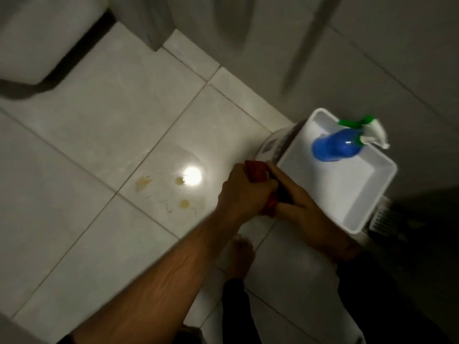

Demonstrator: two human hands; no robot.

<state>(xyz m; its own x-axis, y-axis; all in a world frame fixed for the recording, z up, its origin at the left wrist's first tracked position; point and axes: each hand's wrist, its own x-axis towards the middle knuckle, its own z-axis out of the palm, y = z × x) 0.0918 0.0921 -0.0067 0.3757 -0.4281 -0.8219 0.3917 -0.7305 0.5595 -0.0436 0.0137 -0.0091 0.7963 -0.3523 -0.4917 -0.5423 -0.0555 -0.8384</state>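
Observation:
My left hand (pixel 244 192) and my right hand (pixel 300 207) meet over the tiled floor, right beside a white plastic tub (pixel 347 192). Both grip a bunched red cloth (pixel 257 172); its top sticks out above my left hand and a bit shows between the hands. Something dark sits between the hands and I cannot make it out. A blue spray bottle (pixel 332 146) with a green and white trigger head leans in the tub's far corner. Yellowish stains (pixel 184 203) mark the floor tiles to the left of my hands.
A white round container with a dark printed label (pixel 275 142) stands against the tub's left side. A toilet base (pixel 37 40) is at the top left. A floor drain grate (pixel 382 219) lies right of the tub. My bare foot (pixel 239 256) stands below my hands.

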